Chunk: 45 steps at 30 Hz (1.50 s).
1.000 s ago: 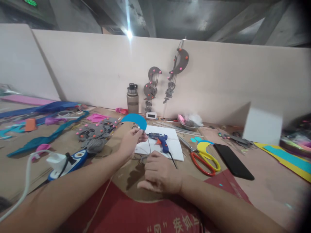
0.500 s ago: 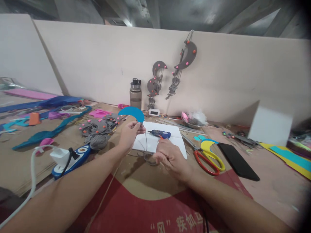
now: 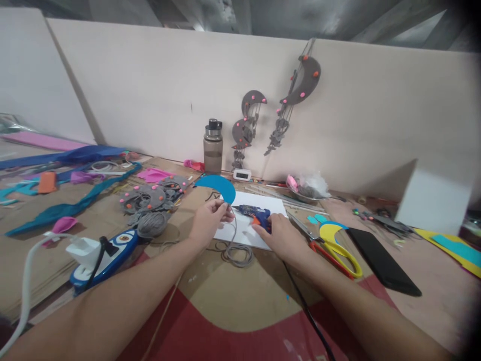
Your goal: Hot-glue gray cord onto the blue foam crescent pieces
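Observation:
My left hand [image 3: 211, 220] pinches one end of a blue crescent [image 3: 218, 185], which arches up and to the left. Grey cord [image 3: 238, 254] hangs from the pinch and coils on the cardboard below. My right hand [image 3: 280, 233] is wrapped round the handle of a blue glue gun [image 3: 255, 213] with an orange trigger. The gun's nozzle points left, close to my left fingertips, over a white sheet [image 3: 276, 203]. A black cable runs down from under my right hand.
Right of my right hand lie scissors [image 3: 338, 255] and a black phone [image 3: 383, 260]. To the left are a power strip [image 3: 107, 260], a grey yarn ball [image 3: 152, 224] and grey crescents [image 3: 145, 198]. A bottle [image 3: 213, 148] stands behind.
My right hand has closed round the glue gun's handle, having been in front of it before. The view has shifted slightly, and the cord coil now shows below the white sheet.

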Motion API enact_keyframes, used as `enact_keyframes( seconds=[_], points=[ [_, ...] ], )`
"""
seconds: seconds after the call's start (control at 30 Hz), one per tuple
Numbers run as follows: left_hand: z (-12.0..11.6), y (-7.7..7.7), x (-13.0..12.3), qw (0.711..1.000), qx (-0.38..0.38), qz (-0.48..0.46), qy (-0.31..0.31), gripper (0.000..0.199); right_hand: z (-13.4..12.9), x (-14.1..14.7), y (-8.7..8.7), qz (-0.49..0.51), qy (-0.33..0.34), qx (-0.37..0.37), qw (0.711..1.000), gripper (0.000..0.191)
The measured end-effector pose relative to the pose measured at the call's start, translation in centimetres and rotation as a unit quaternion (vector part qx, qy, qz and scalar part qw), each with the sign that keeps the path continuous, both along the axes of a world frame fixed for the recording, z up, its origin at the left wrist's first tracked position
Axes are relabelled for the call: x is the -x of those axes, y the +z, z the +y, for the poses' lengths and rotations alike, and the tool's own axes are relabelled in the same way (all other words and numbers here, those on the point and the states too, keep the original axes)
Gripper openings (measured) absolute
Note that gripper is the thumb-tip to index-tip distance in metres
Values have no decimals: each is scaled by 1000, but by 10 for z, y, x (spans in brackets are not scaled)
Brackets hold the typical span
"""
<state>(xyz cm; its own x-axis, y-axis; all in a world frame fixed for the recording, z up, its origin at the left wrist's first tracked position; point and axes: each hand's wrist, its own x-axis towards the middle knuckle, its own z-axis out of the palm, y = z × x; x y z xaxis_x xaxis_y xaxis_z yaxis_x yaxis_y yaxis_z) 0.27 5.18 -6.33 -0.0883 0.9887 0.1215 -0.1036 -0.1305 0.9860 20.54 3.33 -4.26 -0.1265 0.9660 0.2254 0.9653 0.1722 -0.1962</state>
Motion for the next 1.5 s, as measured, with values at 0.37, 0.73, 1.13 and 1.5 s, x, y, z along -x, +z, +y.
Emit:
enact_keyframes(
  seconds=[0.37, 0.73, 1.13, 1.5],
  points=[
    [12, 5, -2, 999, 1, -42, 17, 22, 17, -6, -2, 265, -56, -2, 963, 21],
    [11, -4, -4, 997, -1, -74, -2, 23, -14, 17, -9, 556, 101, -26, 824, 24],
    [2, 3, -6, 998, 22, -56, -11, 22, -31, 16, -14, 353, 180, -78, 915, 23],
    [-2, 7, -5, 1000, 12, -13, -7, 26, -27, 18, -17, 310, 159, -102, 932, 18]
  ],
)
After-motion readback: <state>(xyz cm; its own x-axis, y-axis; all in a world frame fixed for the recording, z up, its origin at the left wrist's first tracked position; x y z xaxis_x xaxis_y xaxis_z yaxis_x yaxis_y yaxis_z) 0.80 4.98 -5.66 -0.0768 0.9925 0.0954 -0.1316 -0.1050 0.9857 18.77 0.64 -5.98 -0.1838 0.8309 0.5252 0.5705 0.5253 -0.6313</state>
